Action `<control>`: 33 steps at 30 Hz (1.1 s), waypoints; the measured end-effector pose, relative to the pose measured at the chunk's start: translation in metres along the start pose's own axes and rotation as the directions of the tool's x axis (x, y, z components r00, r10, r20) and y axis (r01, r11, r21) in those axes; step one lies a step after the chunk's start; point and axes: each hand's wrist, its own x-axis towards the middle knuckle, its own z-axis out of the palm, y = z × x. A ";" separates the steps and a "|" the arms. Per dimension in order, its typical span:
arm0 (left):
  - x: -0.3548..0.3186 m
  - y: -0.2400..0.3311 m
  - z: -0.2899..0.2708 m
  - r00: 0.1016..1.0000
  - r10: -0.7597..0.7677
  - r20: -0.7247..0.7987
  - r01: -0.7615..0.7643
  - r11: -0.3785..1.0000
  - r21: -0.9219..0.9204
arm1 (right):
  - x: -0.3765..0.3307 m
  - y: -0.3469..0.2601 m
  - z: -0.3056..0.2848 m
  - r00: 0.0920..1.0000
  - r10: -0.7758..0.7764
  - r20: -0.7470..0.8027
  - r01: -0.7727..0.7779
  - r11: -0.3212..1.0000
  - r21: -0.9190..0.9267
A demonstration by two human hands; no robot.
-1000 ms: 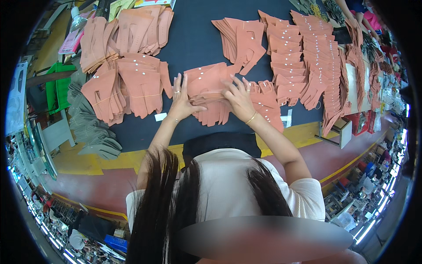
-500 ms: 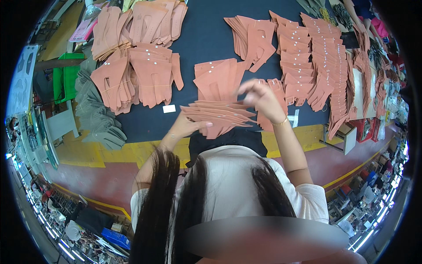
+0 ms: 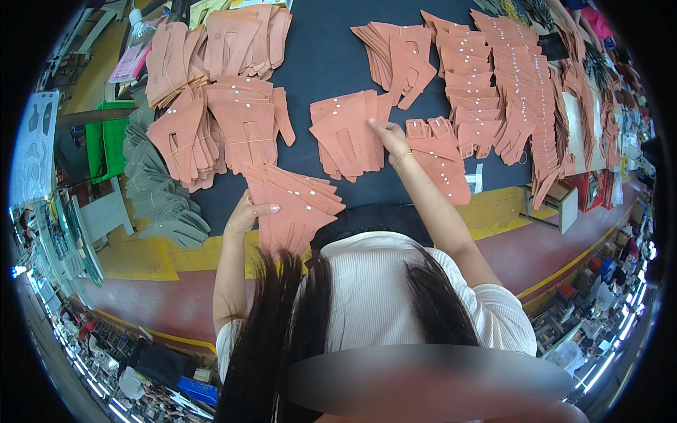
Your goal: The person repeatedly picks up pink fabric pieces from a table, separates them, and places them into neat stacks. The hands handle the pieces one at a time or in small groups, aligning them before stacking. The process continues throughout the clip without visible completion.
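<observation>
Pink cut pieces, a fanned stack of them, sit in the L hand, thumb pressed on top, fingers underneath, so that grip is closed on the stack. It's held tilted at the near edge of the dark table, partly out past it, w/ small white marks along the fanned edges. R hand is at the right side of the middle pile, thumb & finger touching its edge; can't tell if they're pinching it or just resting. Middle pile lies flat on the table, also pink, slots & white marks showing. Thin gold bracelet on R wrist.

Just right of R hand: small pile w/ square cut-outs at its top end. Beyond the middle pile, approx up & right, a slotted pile, fanned. Further right, long overlapping rows, same pink, lots of white dots. Left side of table: banded pile, thin band round it, other pink piles next to it, & grey-green pieces along the left edge. Green crate off the table, far left
</observation>
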 end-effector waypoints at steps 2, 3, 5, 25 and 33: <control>0.011 -0.002 -0.005 0.997 0.003 0.083 -0.002 1.000 -0.011 | 0.003 0.004 0.010 0.994 -0.075 -0.086 0.049 0.961 -0.272; 0.020 -0.005 -0.006 0.996 -0.054 0.069 0.056 0.998 -0.025 | 0.002 0.005 0.014 0.988 -0.110 -0.104 0.074 0.950 -0.302; 0.045 -0.012 0.000 0.992 -0.101 0.078 0.108 0.990 -0.088 | -0.002 0.004 0.023 0.978 -0.142 -0.154 0.079 0.931 -0.357; 0.109 -0.034 0.018 0.991 -0.053 0.127 0.067 0.991 -0.112 | -0.046 -0.026 0.015 0.904 -0.320 0.282 0.312 0.947 0.076; 0.120 -0.028 0.065 0.968 0.159 0.196 -0.081 0.931 -0.356 | -0.093 -0.029 -0.132 0.963 -0.177 0.202 0.175 0.984 0.028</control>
